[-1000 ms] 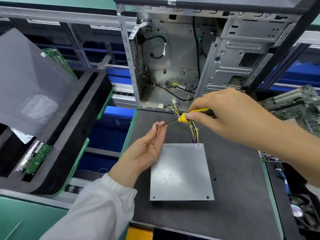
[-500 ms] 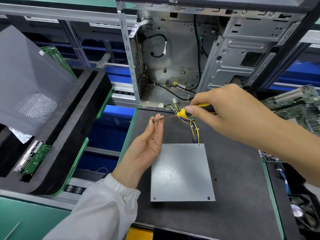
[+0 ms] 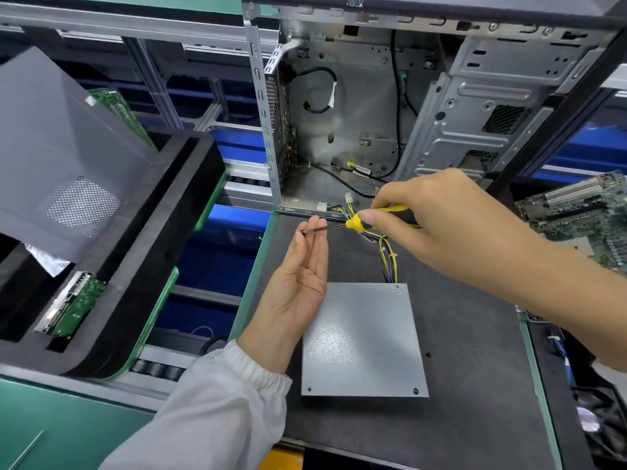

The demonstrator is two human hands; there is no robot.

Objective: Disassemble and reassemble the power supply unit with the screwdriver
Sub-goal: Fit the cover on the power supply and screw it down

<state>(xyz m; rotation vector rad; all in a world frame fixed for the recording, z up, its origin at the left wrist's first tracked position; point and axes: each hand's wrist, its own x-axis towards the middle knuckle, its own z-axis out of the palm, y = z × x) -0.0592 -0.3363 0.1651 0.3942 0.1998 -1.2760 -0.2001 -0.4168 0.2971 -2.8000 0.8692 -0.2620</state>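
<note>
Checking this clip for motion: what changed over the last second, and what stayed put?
The right hand carried the screwdriver up and leftward; the left hand rose with it, fingertips staying at the shaft's tip. No grip changed: the right hand still holds the handle. The power supply unit, its wire bundle and the computer case stayed put.

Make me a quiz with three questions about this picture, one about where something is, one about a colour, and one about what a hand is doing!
1. Where does the power supply unit lie?
A. on the dark mat
B. inside the computer case
C. in the black foam tray

2. What colour is the screwdriver collar?
A. red
B. yellow
C. blue

3. What is the right hand doing?
A. resting flat
B. pointing
C. gripping the screwdriver

Answers: 1 A, it sits flat on the dark mat before the computer case. 2 B, the collar by the shaft is yellow. 3 C, its fingers curl round the handle while the left hand touches the tip.
</note>
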